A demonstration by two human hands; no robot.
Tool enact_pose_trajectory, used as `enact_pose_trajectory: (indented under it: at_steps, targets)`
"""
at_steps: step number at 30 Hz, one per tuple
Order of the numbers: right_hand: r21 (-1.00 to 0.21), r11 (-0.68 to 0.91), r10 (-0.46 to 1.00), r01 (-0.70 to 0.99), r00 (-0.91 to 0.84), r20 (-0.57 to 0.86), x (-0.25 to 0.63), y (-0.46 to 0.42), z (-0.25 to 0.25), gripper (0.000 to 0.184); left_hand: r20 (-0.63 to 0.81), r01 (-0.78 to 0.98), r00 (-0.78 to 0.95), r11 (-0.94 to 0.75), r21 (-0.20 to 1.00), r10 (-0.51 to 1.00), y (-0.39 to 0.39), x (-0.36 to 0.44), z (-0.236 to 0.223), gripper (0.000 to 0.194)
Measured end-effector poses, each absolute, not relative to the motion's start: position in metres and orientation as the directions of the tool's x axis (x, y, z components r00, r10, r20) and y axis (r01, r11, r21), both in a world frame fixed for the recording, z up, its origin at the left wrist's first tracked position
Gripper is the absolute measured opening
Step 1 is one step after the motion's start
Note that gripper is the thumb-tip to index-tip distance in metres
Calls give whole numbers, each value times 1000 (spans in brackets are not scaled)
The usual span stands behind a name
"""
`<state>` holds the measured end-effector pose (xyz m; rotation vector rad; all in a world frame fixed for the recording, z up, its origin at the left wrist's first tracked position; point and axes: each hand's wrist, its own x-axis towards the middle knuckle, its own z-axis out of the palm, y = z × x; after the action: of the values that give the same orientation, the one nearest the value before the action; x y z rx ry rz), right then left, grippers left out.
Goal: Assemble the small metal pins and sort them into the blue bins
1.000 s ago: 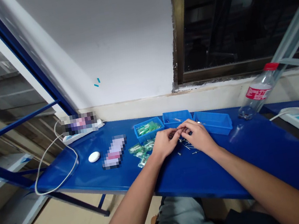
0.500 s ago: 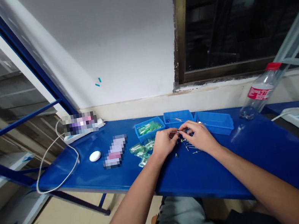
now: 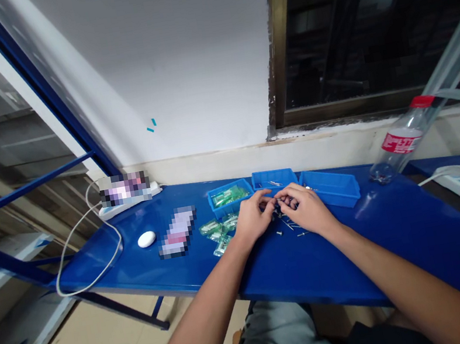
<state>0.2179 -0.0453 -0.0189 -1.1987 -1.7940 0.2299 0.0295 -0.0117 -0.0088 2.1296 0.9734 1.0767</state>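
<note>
My left hand [image 3: 255, 215] and my right hand [image 3: 305, 209] meet fingertip to fingertip over small metal parts on the blue table. On the left hand, thumb and forefinger stand slightly apart, with no object visible between them. The right hand's fingers are pinched together around something too small to make out. Below the hands lie several thin metal pins [image 3: 289, 224], partly hidden by the fingers. A short screw-like piece [image 3: 279, 233] sits nearer to me. Left of my left hand are clear green-tinted packets [image 3: 219, 230] with small parts inside.
Behind the hands stand three blue bins: one with green packets [image 3: 230, 195], a middle bin [image 3: 273, 176] with metal rods, and a right-hand bin [image 3: 333, 188]. A phone [image 3: 178, 231], a white oval case [image 3: 146, 239], a bottle [image 3: 402, 138] and power strips [image 3: 129, 203] surround the work.
The left thumb and forefinger have parted from their pinch, and the right fingers have curled in more. The short screw-like piece lies slightly farther right and turned.
</note>
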Motion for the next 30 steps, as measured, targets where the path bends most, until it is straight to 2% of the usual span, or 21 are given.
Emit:
enact_pose_trajectory:
  at_steps: [8, 15, 21, 24, 27, 30]
  targets:
    - [-664, 530, 817, 527, -109, 566, 220, -41, -25, 16, 378, 335, 434, -535, 775, 818, -13, 29, -8, 21]
    - [-768, 411, 883, 491, -3, 470, 217, -43, -24, 11, 379, 358, 421, -535, 765, 824, -5, 29, -16, 10]
    - [-762, 435, 875, 479, -26, 483, 215, -41, -28, 18, 408, 307, 393, -536, 787, 824, -6, 30, -16, 20]
    - [-721, 465, 858, 514, -58, 511, 215, -42, -27, 22, 427, 283, 382, -544, 790, 820, -8, 31, -14, 17]
    - [-666, 484, 836, 568, -76, 543, 216, -44, -23, 19, 434, 318, 375, -553, 770, 819, -12, 31, -9, 8]
    - [-664, 475, 833, 578, -53, 551, 217, -45, -21, 17, 429, 395, 396, -573, 718, 812, -16, 30, -4, 16]
